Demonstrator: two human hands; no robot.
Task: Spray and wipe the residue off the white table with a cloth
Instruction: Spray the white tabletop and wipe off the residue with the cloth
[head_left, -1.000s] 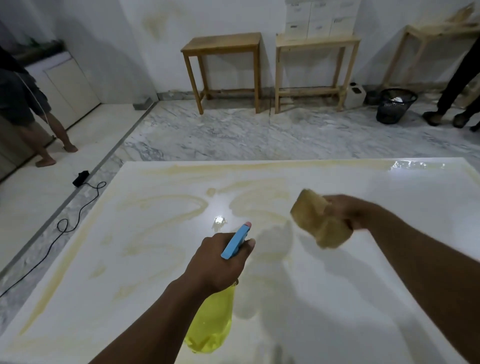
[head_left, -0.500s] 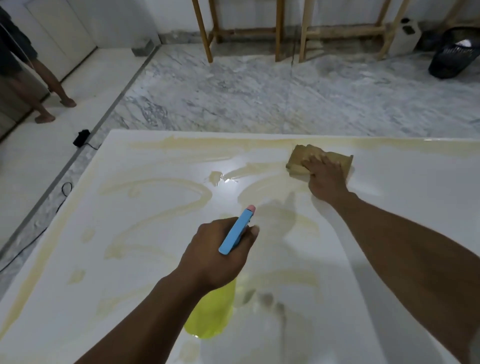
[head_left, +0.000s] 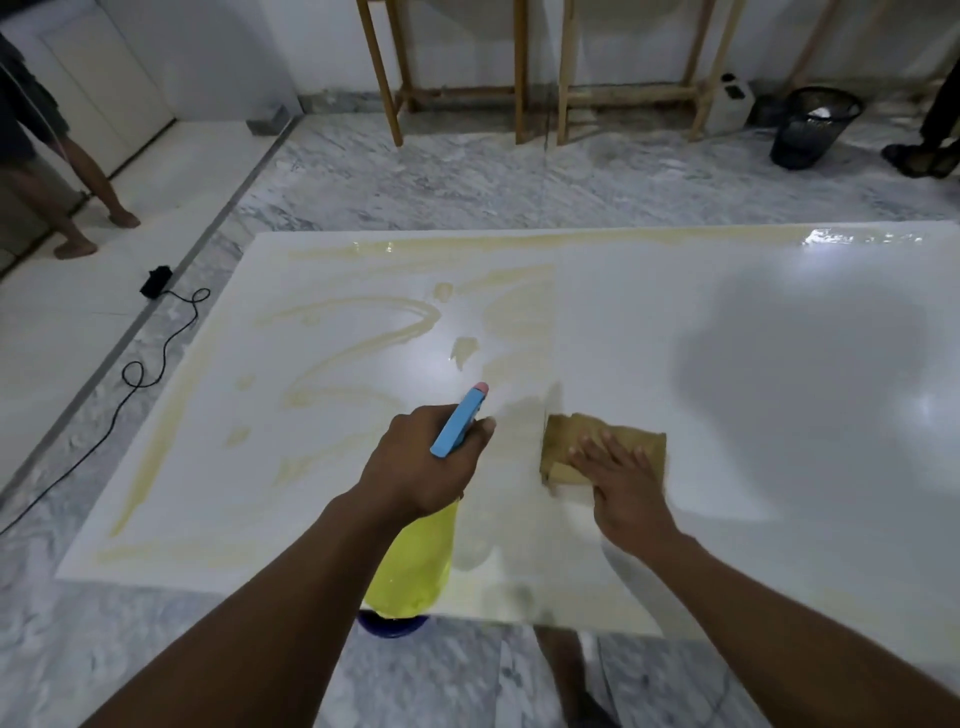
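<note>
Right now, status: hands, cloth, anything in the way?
Hands: left hand grips spray bottle; right hand flat on cloth, pressing it to the table. Yellow residue on left half, right half looks clean. Bottle beside cloth, toward the residue.

I count one white table (head_left: 727, 322), one cloth (head_left: 566, 439), one spray bottle (head_left: 415, 561), one black bin (head_left: 810, 130), one white jug (head_left: 730, 104), one black power cable (head_left: 154, 280), at least two wooden stands (head_left: 457, 93) (head_left: 631, 93), two bystanders (head_left: 78, 171) (head_left: 930, 150)
</note>
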